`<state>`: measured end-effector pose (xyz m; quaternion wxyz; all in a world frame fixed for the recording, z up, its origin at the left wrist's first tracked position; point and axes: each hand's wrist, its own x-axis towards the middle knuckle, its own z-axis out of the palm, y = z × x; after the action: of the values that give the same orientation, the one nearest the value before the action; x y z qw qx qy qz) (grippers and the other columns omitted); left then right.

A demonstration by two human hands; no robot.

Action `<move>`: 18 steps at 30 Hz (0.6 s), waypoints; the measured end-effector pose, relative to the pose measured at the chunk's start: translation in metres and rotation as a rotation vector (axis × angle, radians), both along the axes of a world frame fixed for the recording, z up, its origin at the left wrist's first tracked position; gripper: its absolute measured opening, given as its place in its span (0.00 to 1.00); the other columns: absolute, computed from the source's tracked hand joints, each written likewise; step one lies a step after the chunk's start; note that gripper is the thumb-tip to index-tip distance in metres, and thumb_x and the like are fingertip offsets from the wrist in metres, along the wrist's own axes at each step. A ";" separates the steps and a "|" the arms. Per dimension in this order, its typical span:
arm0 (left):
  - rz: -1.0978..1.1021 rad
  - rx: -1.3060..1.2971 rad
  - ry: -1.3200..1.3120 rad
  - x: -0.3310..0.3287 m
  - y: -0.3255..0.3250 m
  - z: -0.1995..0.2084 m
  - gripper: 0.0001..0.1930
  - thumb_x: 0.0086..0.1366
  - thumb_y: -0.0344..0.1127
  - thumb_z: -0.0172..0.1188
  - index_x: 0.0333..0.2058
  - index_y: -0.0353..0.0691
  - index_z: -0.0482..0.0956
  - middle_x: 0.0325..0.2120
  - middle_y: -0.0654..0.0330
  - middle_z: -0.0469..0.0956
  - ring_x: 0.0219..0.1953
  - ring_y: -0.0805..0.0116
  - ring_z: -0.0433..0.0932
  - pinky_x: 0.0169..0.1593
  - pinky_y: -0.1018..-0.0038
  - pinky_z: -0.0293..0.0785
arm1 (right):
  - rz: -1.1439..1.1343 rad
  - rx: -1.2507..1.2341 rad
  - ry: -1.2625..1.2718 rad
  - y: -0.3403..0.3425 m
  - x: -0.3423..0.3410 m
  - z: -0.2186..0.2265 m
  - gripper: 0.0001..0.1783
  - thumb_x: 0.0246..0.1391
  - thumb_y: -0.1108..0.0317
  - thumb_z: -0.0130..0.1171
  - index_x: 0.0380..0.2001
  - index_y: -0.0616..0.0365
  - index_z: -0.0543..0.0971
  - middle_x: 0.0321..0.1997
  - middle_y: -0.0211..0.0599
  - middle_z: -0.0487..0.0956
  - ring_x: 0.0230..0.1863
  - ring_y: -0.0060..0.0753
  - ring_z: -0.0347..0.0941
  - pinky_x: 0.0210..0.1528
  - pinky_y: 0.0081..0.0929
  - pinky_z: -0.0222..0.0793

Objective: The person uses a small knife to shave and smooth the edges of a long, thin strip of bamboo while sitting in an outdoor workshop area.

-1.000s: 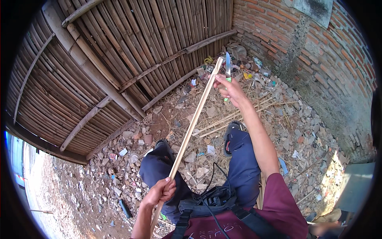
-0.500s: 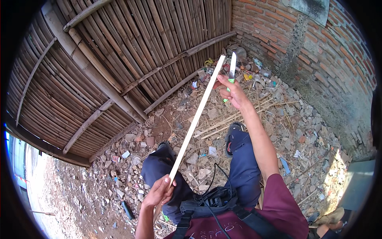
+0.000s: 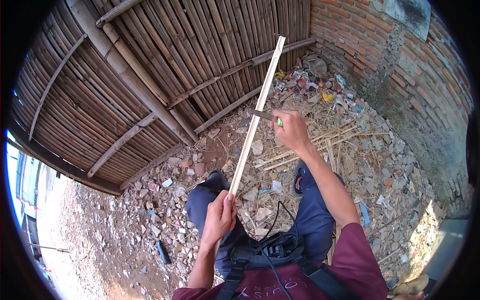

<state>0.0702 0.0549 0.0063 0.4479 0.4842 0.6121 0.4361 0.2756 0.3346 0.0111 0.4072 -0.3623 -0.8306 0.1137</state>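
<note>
Your left hand [image 3: 220, 216] has its fingers closed round the lower part of a long pale strip [image 3: 248, 140], which slants up and away from you above the rubble [image 3: 385, 167], far end showing against the slatted fence [image 3: 195, 50]. Your right hand [image 3: 291, 131] grips the green handle of a knife [image 3: 266, 116] (blade lying across the strip), and thin sticks [image 3: 322, 145] lie on the ground beyond your right shoe [image 3: 298, 179].

- Maroon short-sleeved fabric shirt [image 3: 352, 252], pale lettering [image 3: 267, 292] across the chest
- Wide black webbing straps [image 3: 322, 280]
- Bulky black fabric pack [image 3: 277, 246] with a thin, looping black cable [image 3: 279, 202]
- Dark navy cloth trousers [image 3: 316, 212]
- Dark shoes [image 3: 298, 181]
</note>
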 end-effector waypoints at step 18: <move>0.034 0.101 0.327 0.027 -0.003 0.019 0.14 0.83 0.34 0.47 0.36 0.36 0.74 0.15 0.60 0.70 0.16 0.72 0.71 0.24 0.70 0.66 | -0.119 0.110 0.039 -0.008 -0.004 0.006 0.06 0.51 0.78 0.59 0.30 0.60 0.84 0.19 0.44 0.82 0.16 0.38 0.79 0.19 0.37 0.69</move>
<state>0.0975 0.0514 0.0256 0.3102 0.5602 0.6621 0.3892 0.2718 0.3268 0.0167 0.4487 -0.3859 -0.8045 0.0508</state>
